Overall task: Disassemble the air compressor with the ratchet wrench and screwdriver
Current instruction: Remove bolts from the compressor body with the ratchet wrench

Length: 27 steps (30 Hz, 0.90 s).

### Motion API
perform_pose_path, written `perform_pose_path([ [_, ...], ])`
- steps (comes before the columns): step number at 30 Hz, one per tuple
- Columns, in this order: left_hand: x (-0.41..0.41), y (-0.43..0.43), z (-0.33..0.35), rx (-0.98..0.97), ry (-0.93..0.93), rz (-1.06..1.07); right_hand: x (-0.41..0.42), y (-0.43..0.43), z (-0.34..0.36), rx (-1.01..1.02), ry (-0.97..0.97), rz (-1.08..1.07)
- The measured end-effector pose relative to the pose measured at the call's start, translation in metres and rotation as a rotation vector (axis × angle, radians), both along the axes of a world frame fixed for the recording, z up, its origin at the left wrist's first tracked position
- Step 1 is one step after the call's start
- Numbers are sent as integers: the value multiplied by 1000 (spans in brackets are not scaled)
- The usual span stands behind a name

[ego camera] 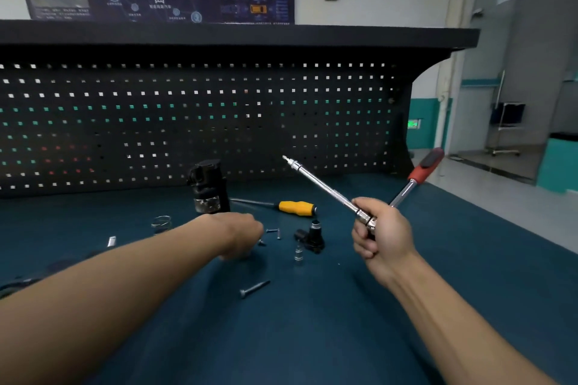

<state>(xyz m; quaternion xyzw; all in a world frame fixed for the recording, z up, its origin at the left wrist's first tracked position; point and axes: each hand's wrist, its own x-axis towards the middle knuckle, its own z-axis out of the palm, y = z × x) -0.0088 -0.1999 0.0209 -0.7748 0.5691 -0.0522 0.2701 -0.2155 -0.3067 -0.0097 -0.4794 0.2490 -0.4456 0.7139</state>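
Above bench (312,337), R hand (380,234) grips ratchet wrench (328,192) at its head, L hand (244,234) low by loose screws (273,231), pinch unclear; compressor (208,187) upright at back, prob. mid-unbolting, next: seat bit on a bolt.

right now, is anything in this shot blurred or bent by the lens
Head view: the left hand is smeared by motion, the ratchet wrench in the right hand looks fairly sharp, the shelf edge bows from wide-angle distortion, and the pegboard under it is dim.
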Motion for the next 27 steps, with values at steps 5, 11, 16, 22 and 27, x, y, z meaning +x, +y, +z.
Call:
perform_pose_path([
  [5,1,-11,4,-22,35,8,1,-5,-12,-57,30,9],
  [11,15,11,13,-114,79,56,6,4,-18,-154,116,88],
  [16,47,80,35,-152,-13,329,15,23,-17,-242,207,180],
  [22,62,130,3,-323,206,557,31,55,-20,-359,329,273],
  [27,53,135,2,-426,203,459,35,62,-25,-410,410,298],
])
